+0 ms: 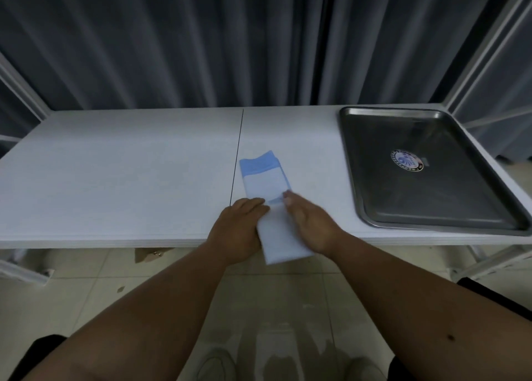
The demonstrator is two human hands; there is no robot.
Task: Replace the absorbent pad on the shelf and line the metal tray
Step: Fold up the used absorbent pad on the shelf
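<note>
The folded absorbent pad [266,179] lies at the shelf [115,164] front edge, overhanging it. The left hand [239,231] and right hand [311,225] flank and grip its near end, probably to unfold it. The metal tray [357,179] sits unlined, right.

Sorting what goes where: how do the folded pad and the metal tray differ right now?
The folded pad is soft, blue and white; the metal tray is rigid, dark and shiny. Both hands touch the pad, while nothing touches the tray. The pad overhangs the front edge; the tray doesn't. Both rest on the white shelf.
</note>
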